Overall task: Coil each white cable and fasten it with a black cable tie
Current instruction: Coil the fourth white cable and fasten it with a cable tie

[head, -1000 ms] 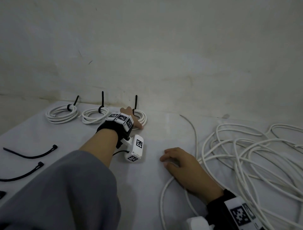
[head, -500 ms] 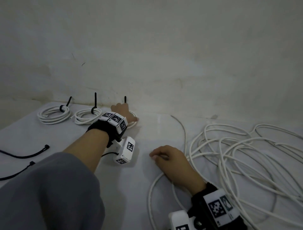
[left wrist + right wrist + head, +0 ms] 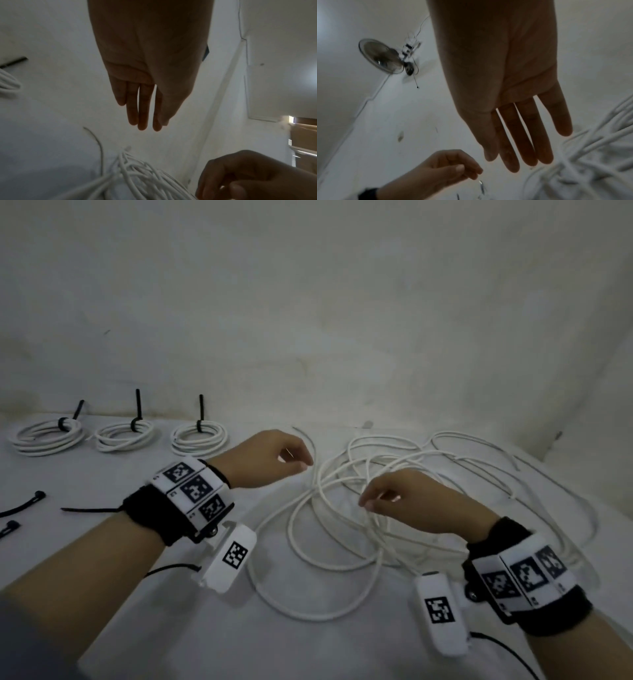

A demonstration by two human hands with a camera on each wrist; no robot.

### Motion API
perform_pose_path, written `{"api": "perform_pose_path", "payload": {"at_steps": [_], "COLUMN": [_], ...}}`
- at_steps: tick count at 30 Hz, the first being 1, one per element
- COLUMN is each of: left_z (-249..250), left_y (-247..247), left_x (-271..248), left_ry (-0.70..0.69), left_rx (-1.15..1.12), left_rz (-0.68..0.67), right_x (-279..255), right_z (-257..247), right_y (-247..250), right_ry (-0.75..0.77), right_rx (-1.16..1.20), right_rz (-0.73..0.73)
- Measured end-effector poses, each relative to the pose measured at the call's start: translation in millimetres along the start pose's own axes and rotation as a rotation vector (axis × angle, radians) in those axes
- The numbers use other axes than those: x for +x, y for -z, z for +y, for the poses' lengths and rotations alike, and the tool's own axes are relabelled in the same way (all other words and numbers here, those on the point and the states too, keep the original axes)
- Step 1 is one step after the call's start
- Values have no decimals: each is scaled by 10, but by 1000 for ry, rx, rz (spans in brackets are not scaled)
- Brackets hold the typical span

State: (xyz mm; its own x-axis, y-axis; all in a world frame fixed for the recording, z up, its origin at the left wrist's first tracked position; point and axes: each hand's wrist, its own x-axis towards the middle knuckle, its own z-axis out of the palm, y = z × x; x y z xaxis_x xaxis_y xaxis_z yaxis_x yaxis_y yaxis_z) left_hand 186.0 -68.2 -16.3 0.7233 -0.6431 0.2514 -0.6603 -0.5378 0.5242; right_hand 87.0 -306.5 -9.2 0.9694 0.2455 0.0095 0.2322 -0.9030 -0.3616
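Loose black cable ties (image 3: 22, 504) lie at the tabletop's (image 3: 85, 474) left edge, long axes running roughly left-right. Behind them sit three tied white coils (image 3: 48, 434), tie tails pointing up. The left hand (image 3: 270, 460) hovers empty, fingers loosely curled. The uncoiled white cable (image 3: 342, 501) sprawls between and right of the hands. The right hand (image 3: 414, 501) hangs relaxed over it, gripping nothing.

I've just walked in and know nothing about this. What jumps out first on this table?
A big tangle of loose white cable sprawls across the right of the table, with the left hand and right hand poised over it, holding nothing. Along the far left edge sit three finished coils, each cinched with a black cable tie.
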Motion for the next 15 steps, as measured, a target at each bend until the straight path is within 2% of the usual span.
{"api": "perform_pose_path", "payload": {"at_steps": [4, 8, 12, 15], "left_z": [332, 563, 653, 698], "left_y": [-316, -604, -776, -799], "left_x": [-68, -156, -233, -245], "left_ry": [-38, -2, 44, 79], "left_rx": [42, 154, 264, 260], "left_rz": [-215, -481, -548, -534], "right_x": [-401, -609, -649, -656], "right_z": [206, 225, 235, 221], "right_y": [-10, -127, -190, -193], "right_ry": [-105, -123, -51, -19], "right_rx": [-168, -220, -274, -240], "right_rz": [-177, -329, -264, -190]}}
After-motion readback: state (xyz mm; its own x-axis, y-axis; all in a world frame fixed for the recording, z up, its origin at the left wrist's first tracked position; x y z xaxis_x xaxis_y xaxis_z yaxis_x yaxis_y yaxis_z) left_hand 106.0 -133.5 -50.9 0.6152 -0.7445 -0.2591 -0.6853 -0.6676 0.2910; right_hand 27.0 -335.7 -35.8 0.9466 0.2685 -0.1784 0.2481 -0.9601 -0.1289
